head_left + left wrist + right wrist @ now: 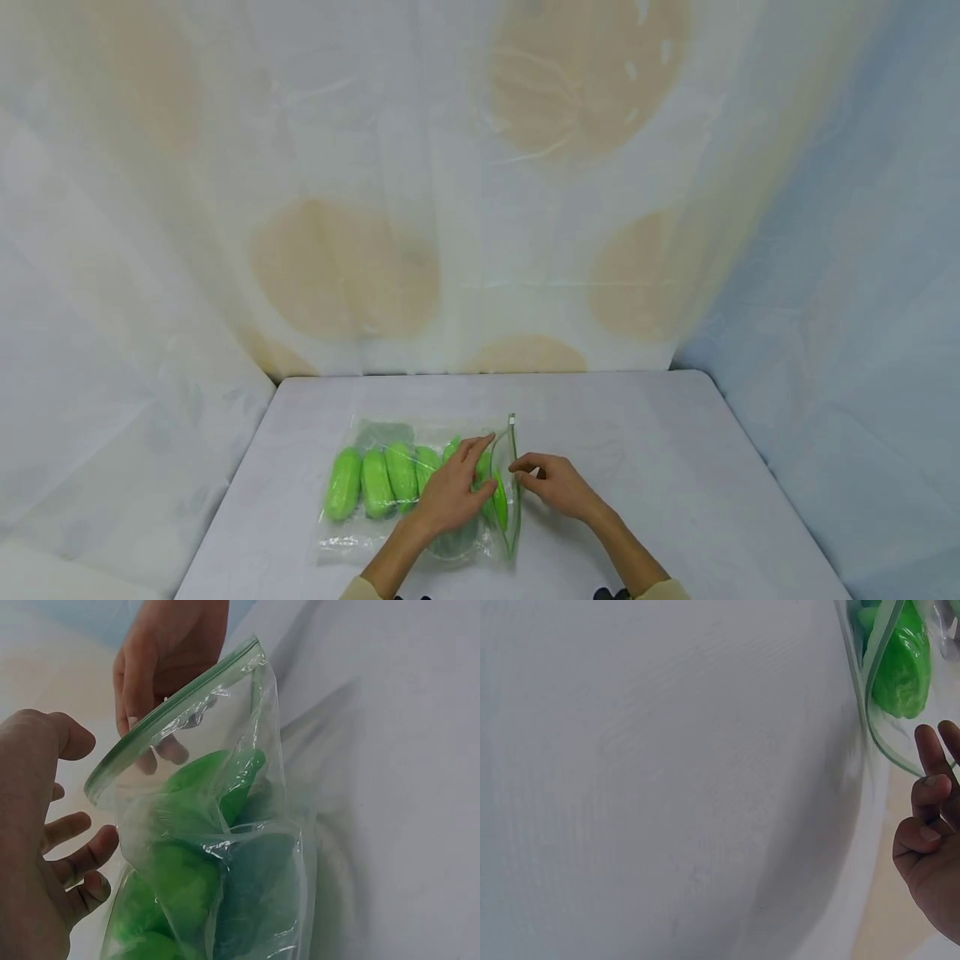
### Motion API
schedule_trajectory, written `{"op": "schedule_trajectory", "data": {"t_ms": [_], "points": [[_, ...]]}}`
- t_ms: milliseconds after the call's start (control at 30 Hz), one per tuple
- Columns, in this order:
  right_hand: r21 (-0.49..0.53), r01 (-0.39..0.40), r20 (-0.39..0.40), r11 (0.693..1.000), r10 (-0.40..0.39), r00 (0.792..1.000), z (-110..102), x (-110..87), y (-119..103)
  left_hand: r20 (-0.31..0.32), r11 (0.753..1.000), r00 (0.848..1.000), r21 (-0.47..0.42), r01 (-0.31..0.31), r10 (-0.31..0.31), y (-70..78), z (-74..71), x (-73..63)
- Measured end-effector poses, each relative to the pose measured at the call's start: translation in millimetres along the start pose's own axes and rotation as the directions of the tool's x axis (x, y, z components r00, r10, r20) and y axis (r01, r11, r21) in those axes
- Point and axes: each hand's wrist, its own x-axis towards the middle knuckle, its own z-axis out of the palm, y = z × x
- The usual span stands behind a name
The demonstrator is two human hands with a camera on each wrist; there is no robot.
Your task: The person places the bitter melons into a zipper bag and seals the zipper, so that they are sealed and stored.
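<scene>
A clear zip bag point(337, 542) with a green zip rim lies on the table, its mouth gaping to the right. Inside are several bright green, elongated, glossy vegetable-like pieces point(344, 483) and darker green rounded shapes point(456, 542). My left hand point(455, 492) is over the bag near its mouth, fingers spread and relaxed; the left wrist view has its fingertips beside the plastic. With curled fingers and thumb, my right hand point(558, 485) pinches the rim at the mouth. Through the plastic, some right fingertips point(177, 750) show in the left wrist view.
The white-covered table point(652, 467) extends to the right of the bag. A hanging sheet with orange round prints point(420, 275) closes the back, and pale sheets hang at the left point(112, 350) and right point(847, 333) sides.
</scene>
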Motion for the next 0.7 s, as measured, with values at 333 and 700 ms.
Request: {"op": "schedule_trajectory", "data": {"t_ms": [333, 700], "points": [[0.005, 0.008, -0.001, 1.0, -0.008, 1.0, -1.9, 0.3, -2.4, -0.02, 1.0, 1.0, -0.016, -0.024, 0.024, -2.7, -1.7, -0.7], [-0.001, 0.016, -0.014, 1.0, -0.016, 1.0, -2.2, 1.3, 0.9, -0.023, 1.0, 0.999, -0.004, -0.03, 0.03, -1.4, -1.9, 0.1]]}}
